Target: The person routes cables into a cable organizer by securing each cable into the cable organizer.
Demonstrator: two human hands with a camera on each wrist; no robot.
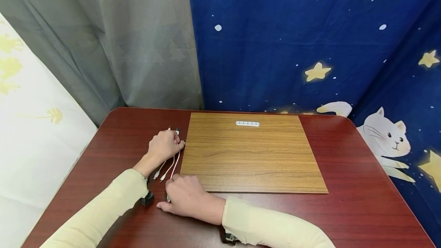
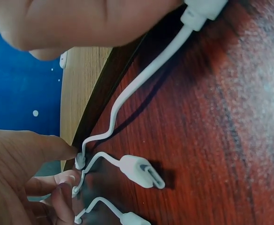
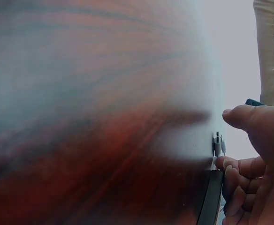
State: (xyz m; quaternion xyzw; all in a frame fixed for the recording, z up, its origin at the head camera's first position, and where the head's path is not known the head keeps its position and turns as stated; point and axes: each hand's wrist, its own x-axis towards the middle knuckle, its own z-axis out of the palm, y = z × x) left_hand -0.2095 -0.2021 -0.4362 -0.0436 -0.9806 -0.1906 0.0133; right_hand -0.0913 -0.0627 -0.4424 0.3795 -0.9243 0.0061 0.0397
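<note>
Three white charging cables (image 2: 141, 80) lie side by side on the dark red table, left of a wood-grain board (image 1: 255, 156). At their far ends, my left hand (image 1: 164, 145) pinches them between thumb and curled fingers, partly hiding the ends. My right hand (image 1: 188, 196) is at the near end of the rightmost cable, its fingertips touching it by the plug (image 2: 205, 13) and its thumb held apart. Two other plugs, one a flat metal-tipped plug (image 2: 139, 171), lie loose on the table between the hands. On the board's far edge sits a small white strip (image 1: 247, 124) with several blue marks.
The dark red table (image 1: 361, 206) extends around the board on every side. Behind it hang a grey curtain (image 1: 144, 41) and a blue star-patterned curtain (image 1: 268, 49). A white cloth (image 1: 31, 133) with yellow flowers hangs at the left.
</note>
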